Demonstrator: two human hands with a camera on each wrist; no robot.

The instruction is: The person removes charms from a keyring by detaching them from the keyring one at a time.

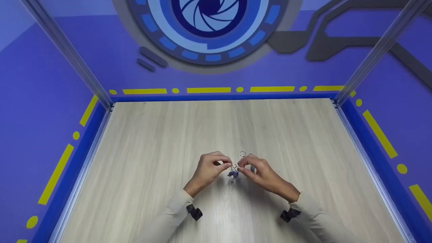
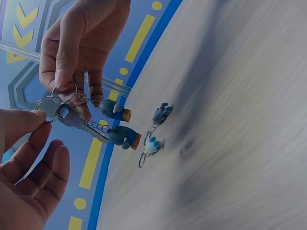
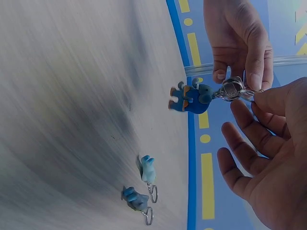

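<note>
Over the middle of the wooden table (image 1: 168,135) my two hands meet on a bunch of key rings. My left hand (image 1: 224,164) (image 2: 34,120) pinches the larger ring (image 2: 45,103), which carries a silver key (image 2: 76,120). My right hand (image 1: 242,167) (image 3: 259,98) pinches a smaller ring (image 2: 62,89) beside it. Two dark blue figure charms (image 2: 120,124) (image 3: 192,98) hang from the rings on short chains, above the table top. The other fingers of both hands are loosely spread.
Two more small keychains lie on the table just beyond my hands: a grey-blue one (image 2: 162,114) (image 3: 135,199) and a light blue one (image 2: 152,145) (image 3: 147,170), each with a ring. Blue walls with yellow dashes and metal posts (image 1: 67,50) enclose the table.
</note>
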